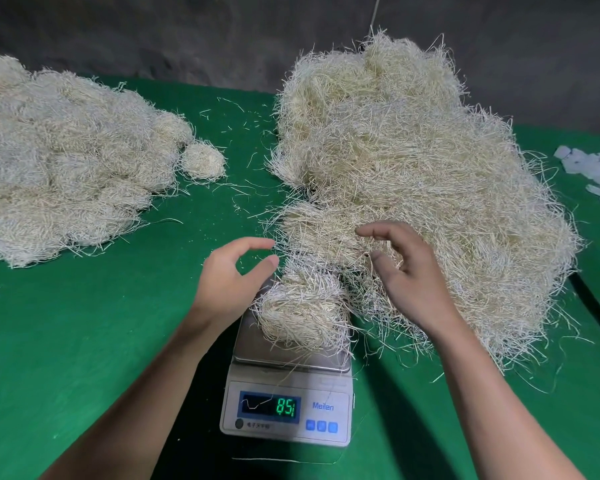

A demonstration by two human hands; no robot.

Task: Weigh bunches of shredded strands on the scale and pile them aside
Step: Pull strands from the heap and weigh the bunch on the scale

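A white digital scale (286, 407) stands at the near middle of the green table, its display reading 85. A bunch of pale shredded strands (302, 313) lies on its steel pan. My left hand (232, 275) hovers just left of the bunch, fingers loosely curved and holding nothing. My right hand (406, 265) hangs over the near edge of the big loose heap of strands (413, 174), fingers spread and relaxed, holding nothing. At the far left lies the pile of separate bunches (59, 168).
The green table cover (101, 323) carries scattered single strands between the two heaps. White scraps (593, 171) lie at the right edge. A dark wall stands behind the table. A dark gap runs beside the table at the right.
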